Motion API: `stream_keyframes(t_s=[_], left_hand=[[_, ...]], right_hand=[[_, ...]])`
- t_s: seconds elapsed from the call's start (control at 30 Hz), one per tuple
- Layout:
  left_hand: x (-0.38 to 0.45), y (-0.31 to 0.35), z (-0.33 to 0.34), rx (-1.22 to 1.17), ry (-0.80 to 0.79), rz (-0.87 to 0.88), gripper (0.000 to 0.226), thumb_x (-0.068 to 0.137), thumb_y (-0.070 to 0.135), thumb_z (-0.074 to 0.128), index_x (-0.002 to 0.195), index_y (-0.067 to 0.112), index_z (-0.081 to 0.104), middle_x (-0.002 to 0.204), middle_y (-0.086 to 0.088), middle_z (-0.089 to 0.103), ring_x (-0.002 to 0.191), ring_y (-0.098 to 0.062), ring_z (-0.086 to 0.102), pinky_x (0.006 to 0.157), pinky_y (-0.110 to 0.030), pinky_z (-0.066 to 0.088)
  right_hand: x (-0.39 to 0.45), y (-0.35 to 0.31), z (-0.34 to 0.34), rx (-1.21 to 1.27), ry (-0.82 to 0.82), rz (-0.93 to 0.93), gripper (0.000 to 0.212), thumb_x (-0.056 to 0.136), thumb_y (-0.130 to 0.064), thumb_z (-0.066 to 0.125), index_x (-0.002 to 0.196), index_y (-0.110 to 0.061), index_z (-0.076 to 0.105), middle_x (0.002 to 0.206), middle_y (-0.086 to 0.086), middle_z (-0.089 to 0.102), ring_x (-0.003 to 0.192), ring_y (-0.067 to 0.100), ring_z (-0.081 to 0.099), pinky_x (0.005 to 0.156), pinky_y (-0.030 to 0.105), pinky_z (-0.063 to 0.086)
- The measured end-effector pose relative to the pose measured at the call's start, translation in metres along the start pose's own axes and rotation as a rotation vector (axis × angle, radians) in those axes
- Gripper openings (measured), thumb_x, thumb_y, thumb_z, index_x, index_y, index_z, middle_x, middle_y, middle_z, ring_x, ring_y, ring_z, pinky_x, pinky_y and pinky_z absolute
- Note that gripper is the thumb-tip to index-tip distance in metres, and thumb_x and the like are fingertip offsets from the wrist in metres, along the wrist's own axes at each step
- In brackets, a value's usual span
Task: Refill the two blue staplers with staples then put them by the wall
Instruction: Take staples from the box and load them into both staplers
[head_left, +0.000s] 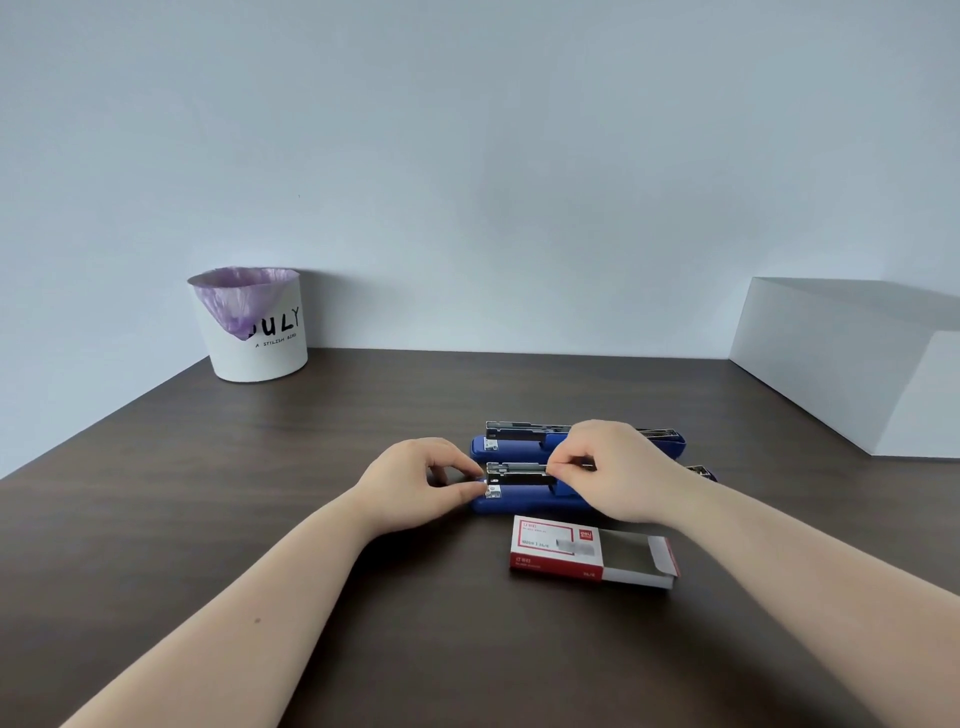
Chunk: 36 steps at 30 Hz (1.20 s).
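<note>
Refilling is midway: both staplers lie open, left hand (423, 480) steadying the near stapler (524, 493), right hand (610, 470) pinching apparently staples over its channel; far stapler (524, 439), wall (467, 182) placement remain.

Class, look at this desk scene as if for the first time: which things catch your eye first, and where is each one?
Two hands meet mid-desk over the nearer blue stapler: the left hand at its left end, the right hand pinching at its open metal track. A second blue stapler lies just behind it, and a red-and-white staple box, slid open, lies in front. A white bin with a purple liner stands by the wall, far left.
</note>
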<state>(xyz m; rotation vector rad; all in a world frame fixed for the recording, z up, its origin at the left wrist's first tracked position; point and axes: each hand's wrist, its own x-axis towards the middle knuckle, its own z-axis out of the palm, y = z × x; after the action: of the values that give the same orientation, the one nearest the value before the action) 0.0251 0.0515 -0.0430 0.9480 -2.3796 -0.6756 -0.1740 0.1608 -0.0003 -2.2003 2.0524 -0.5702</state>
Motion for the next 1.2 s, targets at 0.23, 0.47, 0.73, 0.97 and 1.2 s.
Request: stream_keyframes(t_s=[0.23, 0.47, 0.73, 0.97, 1.2], left_hand=[[0.000, -0.001, 0.001, -0.018, -0.007, 0.020, 0.015, 0.077, 0.033, 0.071, 0.091, 0.029, 0.075, 0.098, 0.011, 0.069, 0.093, -0.008, 0.064, 0.091, -0.036, 0.051], [0.000, 0.000, 0.001, -0.007, -0.010, 0.015, 0.015, 0.077, 0.034, 0.071, 0.091, 0.030, 0.075, 0.098, 0.011, 0.069, 0.093, -0.011, 0.064, 0.091, -0.037, 0.050], [-0.001, 0.007, 0.000, 0.000, -0.009, -0.016, 0.011, 0.078, 0.031, 0.072, 0.087, 0.029, 0.075, 0.098, 0.011, 0.068, 0.092, -0.011, 0.064, 0.091, -0.033, 0.049], [-0.011, 0.019, -0.007, 0.062, 0.065, -0.089, 0.021, 0.082, 0.029, 0.066, 0.103, 0.027, 0.067, 0.095, 0.010, 0.067, 0.090, -0.016, 0.062, 0.085, -0.026, 0.048], [-0.040, 0.044, -0.005, 0.041, 0.222, -0.020, 0.014, 0.078, 0.038, 0.068, 0.082, 0.025, 0.066, 0.070, 0.005, 0.063, 0.063, -0.009, 0.054, 0.060, -0.017, 0.042]], right_hand=[[0.009, -0.011, 0.006, -0.033, -0.042, -0.059, 0.027, 0.088, -0.009, 0.044, 0.065, 0.002, 0.049, 0.074, 0.025, 0.050, 0.064, 0.016, 0.034, 0.061, 0.032, 0.030], [0.009, -0.012, 0.002, -0.017, -0.082, -0.046, 0.026, 0.088, -0.008, 0.043, 0.066, 0.003, 0.052, 0.072, 0.019, 0.047, 0.065, 0.018, 0.037, 0.061, 0.031, 0.034], [0.010, -0.010, -0.001, 0.003, -0.077, -0.022, 0.027, 0.088, -0.016, 0.049, 0.072, 0.004, 0.060, 0.071, 0.012, 0.053, 0.066, 0.021, 0.044, 0.072, 0.041, 0.045], [-0.005, -0.007, -0.017, 0.031, -0.056, 0.010, 0.031, 0.092, -0.031, 0.051, 0.084, -0.006, 0.068, 0.080, 0.001, 0.063, 0.076, 0.017, 0.056, 0.070, 0.027, 0.043], [-0.053, 0.009, -0.028, 0.002, -0.097, 0.023, 0.033, 0.084, -0.050, 0.058, 0.097, -0.021, 0.069, 0.075, -0.014, 0.054, 0.071, 0.005, 0.050, 0.064, 0.019, 0.038]])
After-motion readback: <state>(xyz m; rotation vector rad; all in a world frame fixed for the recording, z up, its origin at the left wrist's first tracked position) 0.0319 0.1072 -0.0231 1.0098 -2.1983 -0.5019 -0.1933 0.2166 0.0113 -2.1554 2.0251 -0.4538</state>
